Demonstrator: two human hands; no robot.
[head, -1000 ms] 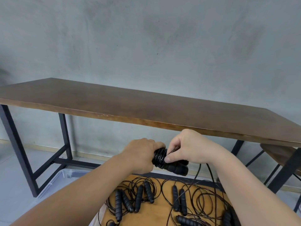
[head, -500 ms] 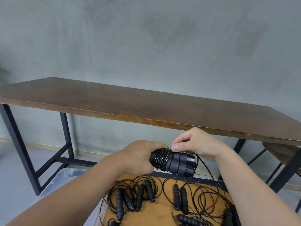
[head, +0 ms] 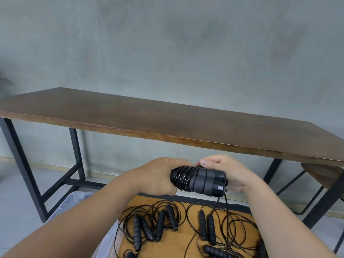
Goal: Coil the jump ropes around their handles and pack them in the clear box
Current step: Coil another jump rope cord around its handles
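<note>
While the left hand (head: pixel 158 178) is clenched around the wound end of the paired handles (head: pixel 202 180), the right hand (head: pixel 226 174) has its fingers curled round the far end, thumb and forefinger pinching the cord (head: pixel 226 202) at the top of the coil. The bundle is held in the air, at about 12 o'clock from the loose jump ropes (head: pixel 186 226) lying on the low wooden board (head: pixel 176 244), with the clear box (head: pixel 80 200) down at 8 o'clock. To wind well, I would keep the cord taut, lay each turn snug beside the last, and hold the two handles pressed together so they do not splay. The bundle's long axis runs roughly from 9 to 3 o'clock, the butt caps pointing right and slightly down. The free cord drops from the right end; where it ends among the tangle I cannot tell.
</note>
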